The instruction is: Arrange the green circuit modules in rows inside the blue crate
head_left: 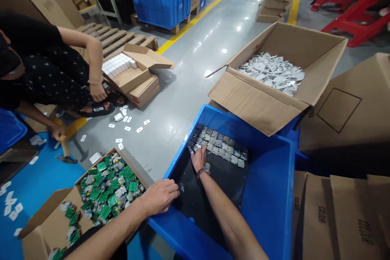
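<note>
A deep blue plastic bin (268, 195) stands in front of me, its bottom covered by a dark sheet (195, 178). Rows of small grey electronic modules (225, 146) with yellow spots lie side by side at its far end. My right hand (199, 159) reaches in, its fingers closed around a small grey module at the near left of these rows; the fingers partly hide it. My left hand (161, 197) is curled over the bin's left rim. Beside it, an open carton (149, 176) holds a heap of green circuit boards with grey parts (111, 191).
Behind the bin, a tilted carton (256, 99) holds many white plastic pieces (274, 71). A co-worker's hand (57, 132) grips a hammer (65, 152) at left. White tags (128, 120) are scattered on the floor. Flattened cardboard (323, 211) stands at right; red stools (356, 24) lie behind.
</note>
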{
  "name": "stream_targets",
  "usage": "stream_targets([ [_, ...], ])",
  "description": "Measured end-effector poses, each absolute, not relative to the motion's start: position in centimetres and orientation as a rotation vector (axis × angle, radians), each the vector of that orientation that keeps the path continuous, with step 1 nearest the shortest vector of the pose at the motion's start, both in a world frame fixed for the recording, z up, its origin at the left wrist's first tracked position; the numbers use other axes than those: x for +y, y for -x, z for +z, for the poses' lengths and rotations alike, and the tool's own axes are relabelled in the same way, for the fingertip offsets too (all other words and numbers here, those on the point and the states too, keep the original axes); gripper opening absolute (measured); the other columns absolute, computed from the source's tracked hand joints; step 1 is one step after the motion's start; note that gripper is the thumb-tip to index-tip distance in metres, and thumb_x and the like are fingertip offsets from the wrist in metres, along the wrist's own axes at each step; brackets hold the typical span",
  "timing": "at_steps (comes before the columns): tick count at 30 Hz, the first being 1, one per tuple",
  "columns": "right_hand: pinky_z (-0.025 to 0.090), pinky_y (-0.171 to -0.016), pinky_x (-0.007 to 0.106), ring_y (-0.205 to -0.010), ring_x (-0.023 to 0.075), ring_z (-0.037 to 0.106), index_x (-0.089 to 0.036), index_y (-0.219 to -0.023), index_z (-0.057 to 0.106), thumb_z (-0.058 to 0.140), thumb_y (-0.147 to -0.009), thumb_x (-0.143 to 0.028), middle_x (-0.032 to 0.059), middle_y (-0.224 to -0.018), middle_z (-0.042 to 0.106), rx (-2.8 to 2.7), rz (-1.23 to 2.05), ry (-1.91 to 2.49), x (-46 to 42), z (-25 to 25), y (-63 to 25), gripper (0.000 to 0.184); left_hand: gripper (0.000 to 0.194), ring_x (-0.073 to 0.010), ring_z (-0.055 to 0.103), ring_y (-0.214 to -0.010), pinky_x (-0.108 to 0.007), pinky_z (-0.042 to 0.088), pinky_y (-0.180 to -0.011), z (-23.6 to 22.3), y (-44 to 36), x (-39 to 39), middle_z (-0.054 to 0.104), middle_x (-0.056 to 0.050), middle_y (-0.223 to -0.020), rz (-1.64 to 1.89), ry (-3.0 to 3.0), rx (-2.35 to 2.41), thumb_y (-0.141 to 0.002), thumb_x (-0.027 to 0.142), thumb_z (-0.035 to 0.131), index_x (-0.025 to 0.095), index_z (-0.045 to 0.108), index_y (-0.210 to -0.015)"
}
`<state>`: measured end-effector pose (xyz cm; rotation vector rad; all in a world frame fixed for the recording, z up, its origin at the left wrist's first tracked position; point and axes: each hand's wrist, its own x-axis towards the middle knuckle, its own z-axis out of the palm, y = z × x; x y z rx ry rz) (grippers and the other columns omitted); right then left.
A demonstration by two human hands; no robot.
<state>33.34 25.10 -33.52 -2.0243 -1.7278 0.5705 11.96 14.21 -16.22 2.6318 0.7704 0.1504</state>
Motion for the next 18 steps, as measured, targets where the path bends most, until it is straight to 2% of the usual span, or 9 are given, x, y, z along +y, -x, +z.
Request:
stream_targets([
  [8,0.044,-0.1,0.051,-0.117,0.0347,0.052,-0.013,-0.135,0.055,0.065,-0.084,-0.044,0.0205,-0.129,0.052,-1.743,0.446,2.005,20.0,-32.6,-38.1,0.061,0.018,-0.0204,0.057,-0.081,-0.033,0.046,-0.071,-16.3,-12.0,14.2,0.066,-0.009,-0.098,0.231,-2.637,0.768,-0.094,0.014,0.048,0.018,0.064,-0.101],
  [11,0.047,-0.099,0.05,-0.114,0.0337,0.055,-0.014,-0.126,0.063,0.067,-0.082,-0.04,0.0197,-0.126,0.056,-1.766,0.506,1.953,17.3,-33.0,-40.4,0.052,0.019,-0.0203,0.057,-0.081,-0.033,0.046,-0.072,-16.5,-11.9,14.2,0.066,-0.01,-0.097,0.283,-2.627,0.759,-0.094,0.014,0.048,0.018,0.064,-0.102],
  [14,0.05,-0.095,0.046,-0.105,0.0291,0.06,-0.016,-0.112,0.07,0.054,-0.088,-0.031,0.0161,-0.111,0.063,-1.671,0.667,1.859,16.6,-33.3,-41.2,0.033,0.02,-0.0206,0.057,-0.082,-0.033,0.047,-0.074,-16.7,-11.8,14.2,0.065,-0.01,-0.096,0.295,-2.612,0.77,-0.095,0.015,0.047,0.018,0.065,-0.103],
  [16,0.054,-0.088,0.042,-0.094,0.026,0.063,-0.015,-0.11,0.071,0.048,-0.09,-0.031,0.0139,-0.102,0.065,-1.524,0.765,1.854,17.0,-33.4,-41.2,0.034,0.02,-0.0209,0.057,-0.083,-0.033,0.047,-0.075,-16.7,-11.8,14.2,0.065,-0.01,-0.096,0.287,-2.609,0.773,-0.095,0.015,0.048,0.019,0.065,-0.104],
  [18,0.056,-0.081,0.039,-0.087,0.0234,0.064,-0.014,-0.114,0.07,0.054,-0.087,-0.035,0.013,-0.103,0.065,-1.418,0.819,1.868,17.6,-33.3,-41.0,0.038,0.019,-0.0212,0.057,-0.084,-0.033,0.047,-0.076,-16.8,-11.7,14.1,0.065,-0.01,-0.096,0.281,-2.614,0.771,-0.094,0.016,0.05,0.019,0.065,-0.105],
])
